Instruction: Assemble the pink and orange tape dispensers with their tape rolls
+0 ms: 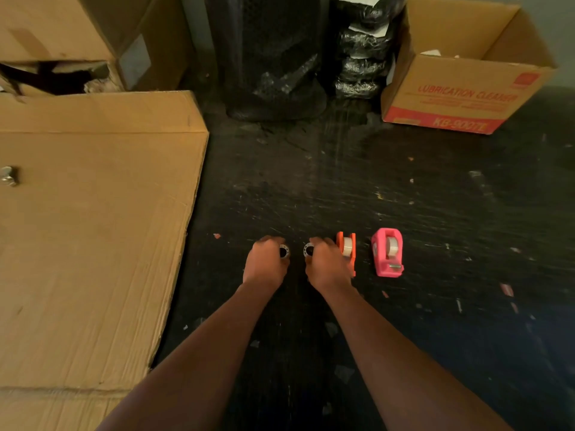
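Tape dispensers stand on the dark floor: pink dispenser farthest right, orange dispenser partly hidden behind the right hand. Each already carries a roll. Both hands, left hand included, curl around small rings, mostly covered by fingers.

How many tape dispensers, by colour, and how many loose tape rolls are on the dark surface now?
Orange tape dispenser: 1
Pink tape dispenser: 1
Loose tape rolls: 2, one in the left hand at, one in the right hand at
Total: 4
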